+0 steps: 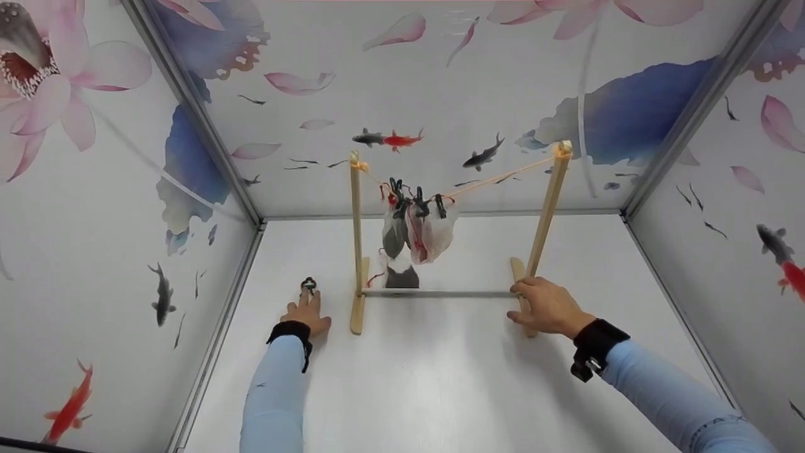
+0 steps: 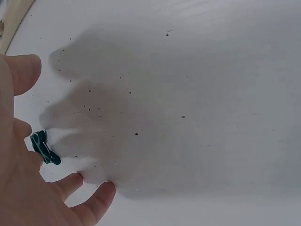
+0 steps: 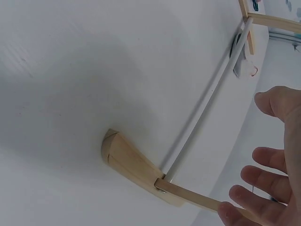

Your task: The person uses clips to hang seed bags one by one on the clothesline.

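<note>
My left hand (image 1: pixel 306 318) is low over the white table, fingers reaching out and thumb apart. Right at its fingertips lies a small dark green clip (image 2: pixel 44 147), partly covered by the fingers in the left wrist view. My right hand (image 1: pixel 550 306) is beside the right wooden post (image 1: pixel 548 207) of a small drying rack, near its foot (image 3: pixel 134 165). Its fingers are loosely bent and its thumb stands apart; the post runs behind the fingers in the right wrist view. From the rack's orange string (image 1: pixel 503 179) hang small sheer bags (image 1: pixel 434 233), held by several black clips (image 1: pixel 421 204).
A grey-and-white pouch (image 1: pixel 402 275) lies behind the rack's pale crossbar (image 1: pixel 453 294). The left wooden post (image 1: pixel 355 226) stands on its own foot to the right of my left hand. Printed panels (image 1: pixel 440 75) enclose the table at the back and both sides.
</note>
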A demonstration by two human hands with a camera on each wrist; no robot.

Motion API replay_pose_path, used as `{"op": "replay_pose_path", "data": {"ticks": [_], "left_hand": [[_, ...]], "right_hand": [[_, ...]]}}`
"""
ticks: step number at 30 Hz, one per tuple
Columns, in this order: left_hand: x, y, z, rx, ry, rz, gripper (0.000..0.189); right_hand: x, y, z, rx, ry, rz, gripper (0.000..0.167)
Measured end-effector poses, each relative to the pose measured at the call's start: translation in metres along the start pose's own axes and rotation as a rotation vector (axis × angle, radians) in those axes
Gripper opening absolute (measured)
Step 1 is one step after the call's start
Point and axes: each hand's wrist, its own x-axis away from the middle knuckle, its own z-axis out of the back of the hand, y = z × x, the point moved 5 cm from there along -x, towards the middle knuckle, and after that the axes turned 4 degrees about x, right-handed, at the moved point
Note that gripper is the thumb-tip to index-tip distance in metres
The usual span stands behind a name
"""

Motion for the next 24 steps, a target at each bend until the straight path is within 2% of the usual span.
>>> {"op": "replay_pose_path", "data": {"ticks": [3, 7, 10, 14, 17, 22, 24], "left_hand": [[0.000, 0.004, 0.001, -0.034, -0.008, 0.001, 0.078], [0.000, 0.006, 0.005, -0.047, 0.073, -0.005, 0.075], [-0.001, 0.002, 0.002, -0.060, 0.107, -0.011, 0.086], [-0.003, -0.002, -0.007, -0.077, 0.053, -0.007, 0.099], [-0.003, -0.001, -0.008, -0.082, 0.056, -0.005, 0.095], [-0.003, 0.013, 0.004, -0.149, 0.248, -0.060, 0.062], [-0.002, 0.013, 0.004, -0.179, 0.300, -0.051, 0.054]], "right_hand": [[-0.001, -0.002, -0.001, 0.005, -0.016, -0.005, 0.050], [0.000, -0.006, -0.001, -0.001, -0.028, -0.004, 0.049], [0.002, -0.009, -0.002, -0.011, -0.029, 0.018, 0.045], [0.006, -0.012, -0.003, -0.016, -0.035, 0.032, 0.040], [0.006, -0.011, -0.004, -0.014, -0.050, 0.029, 0.039], [0.005, -0.012, -0.003, -0.022, -0.064, 0.016, 0.038], [0.003, -0.013, -0.004, -0.028, -0.071, 0.010, 0.037]]}}
